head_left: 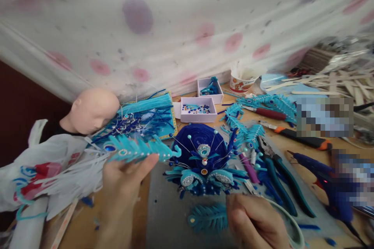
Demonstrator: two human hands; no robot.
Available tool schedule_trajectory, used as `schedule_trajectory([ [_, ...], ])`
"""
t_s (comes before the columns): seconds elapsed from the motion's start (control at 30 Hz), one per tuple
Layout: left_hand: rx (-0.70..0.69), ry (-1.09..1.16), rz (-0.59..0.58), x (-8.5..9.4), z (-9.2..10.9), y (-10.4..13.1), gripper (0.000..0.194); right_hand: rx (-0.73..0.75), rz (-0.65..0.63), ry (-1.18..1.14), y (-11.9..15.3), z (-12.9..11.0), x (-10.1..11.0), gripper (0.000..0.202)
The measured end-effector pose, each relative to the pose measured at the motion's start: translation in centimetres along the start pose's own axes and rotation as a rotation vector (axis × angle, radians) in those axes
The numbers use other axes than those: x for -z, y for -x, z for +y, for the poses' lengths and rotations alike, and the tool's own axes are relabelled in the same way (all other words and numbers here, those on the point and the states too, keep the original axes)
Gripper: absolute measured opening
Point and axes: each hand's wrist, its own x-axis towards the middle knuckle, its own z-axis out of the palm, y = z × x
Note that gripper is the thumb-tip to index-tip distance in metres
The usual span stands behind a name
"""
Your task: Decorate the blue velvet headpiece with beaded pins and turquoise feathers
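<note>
My left hand (pixel 128 175) is closed on a light-blue feather-like piece (pixel 138 149) with pearls and a blue gem, held level left of centre. In the middle stands a dark-blue headpiece (pixel 201 148) with beads on wires, pearls and a central gem. My right hand (pixel 254 218) is at its lower right with curled fingers; whatever lies between them, if anything, is hidden. Just left of that hand, a second blue feather-like piece (pixel 207 218) lies on the grey mat (pixel 172 229).
Bead box (pixel 198 111), second box (pixel 209 89) and paper cup (pixel 242 81) sit at the back. Pliers (pixel 280 179), an orange-black cutter (pixel 304 136) and a blue glue gun (pixel 324 186) lie right. A mannequin head (pixel 93 111) and plastic bag (pixel 37 167) are left.
</note>
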Motion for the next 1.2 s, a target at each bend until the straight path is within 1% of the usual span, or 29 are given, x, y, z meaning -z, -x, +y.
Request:
schedule_trajectory([
  [0.07,0.044,0.088,0.017,-0.1,0.0,1.5,0.028,0.127,-0.019,0.065,-0.9,-1.0,-0.3,0.034],
  [0.13,0.056,0.152,0.045,0.0,-0.1,3.1,0.033,0.167,0.002,0.096,-1.8,-2.0,-1.0,0.008],
  [0.17,0.05,0.167,0.047,0.1,-0.3,3.8,0.034,0.168,0.029,0.069,-2.1,-2.4,-1.5,0.004],
  [0.23,0.018,0.174,0.019,0.4,-0.7,4.8,0.036,0.129,0.061,-0.029,-2.4,-2.7,-2.5,0.016],
  [0.33,0.029,0.204,-0.023,0.9,-1.3,5.6,0.037,0.039,0.079,-0.165,-2.0,-2.4,-3.5,0.018],
  [0.47,0.07,0.238,-0.037,1.0,-1.4,6.5,0.036,-0.006,0.083,-0.231,-1.1,-1.9,-3.9,0.021],
  [0.57,0.127,0.274,-0.058,0.7,-1.2,7.3,0.032,-0.079,0.071,-0.298,-0.9,-1.9,-3.9,0.02],
  [0.67,0.197,0.287,-0.06,0.4,-1.2,7.7,0.034,-0.15,0.075,-0.4,-1.0,-2.0,-3.8,0.013],
  [0.73,0.205,0.286,-0.059,0.3,-1.3,7.8,0.035,-0.178,0.058,-0.451,-1.0,-2.0,-3.8,0.01],
  [0.9,0.192,0.259,-0.061,0.3,-1.6,7.6,0.033,-0.194,0.014,-0.495,-0.9,-1.8,-3.7,0.006],
  [1.07,0.22,0.139,-0.039,0.8,-2.4,7.6,0.033,-0.154,0.066,-0.422,-0.7,-1.7,-3.9,0.004],
  [1.2,0.206,0.161,-0.06,1.1,-3.1,7.2,0.034,-0.109,0.094,-0.36,-0.7,-1.7,-4.0,0.006],
])
